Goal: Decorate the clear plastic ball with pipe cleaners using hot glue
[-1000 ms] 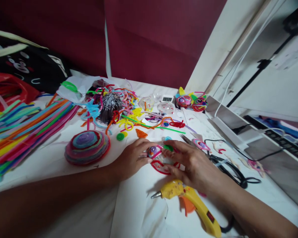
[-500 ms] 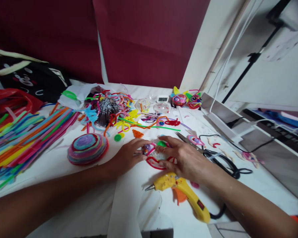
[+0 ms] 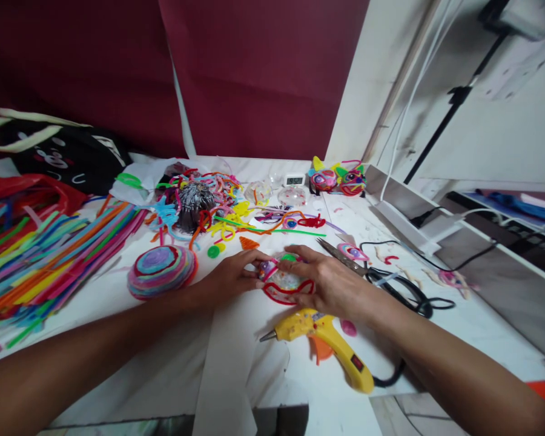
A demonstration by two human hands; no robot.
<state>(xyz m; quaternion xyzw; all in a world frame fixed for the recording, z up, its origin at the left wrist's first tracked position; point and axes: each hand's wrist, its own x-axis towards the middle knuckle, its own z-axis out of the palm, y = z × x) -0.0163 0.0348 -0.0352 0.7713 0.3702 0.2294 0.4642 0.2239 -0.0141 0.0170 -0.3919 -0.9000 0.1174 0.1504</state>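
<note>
A clear plastic dome [image 3: 285,279] lies on the white table between my hands, with a green piece on it and a red pipe-cleaner loop along its near edge. At its left side, my left hand [image 3: 237,277] pinches a small pink-and-purple pipe-cleaner eye [image 3: 266,269] against it. My right hand [image 3: 333,281] is curved over the dome's right side, fingers gripping it and hiding part of it. A yellow hot glue gun [image 3: 322,336] lies just in front, nozzle to the left. Open scissors [image 3: 376,275] rest beyond my right wrist, near another pink eye [image 3: 352,252].
Left are a striped pipe-cleaner dome [image 3: 161,269] and a spread of pipe cleaners [image 3: 72,254]. A tangled pile of pieces [image 3: 213,194] lies behind, beside a small digital clock [image 3: 294,180]. Decorated masks [image 3: 338,177] stand at the back. A black cord [image 3: 454,260] crosses the right side.
The camera view has shifted slightly, moving the whole scene a little leftward. Both hands keep their hold on the dome and the eye, with only small finger shifts.
</note>
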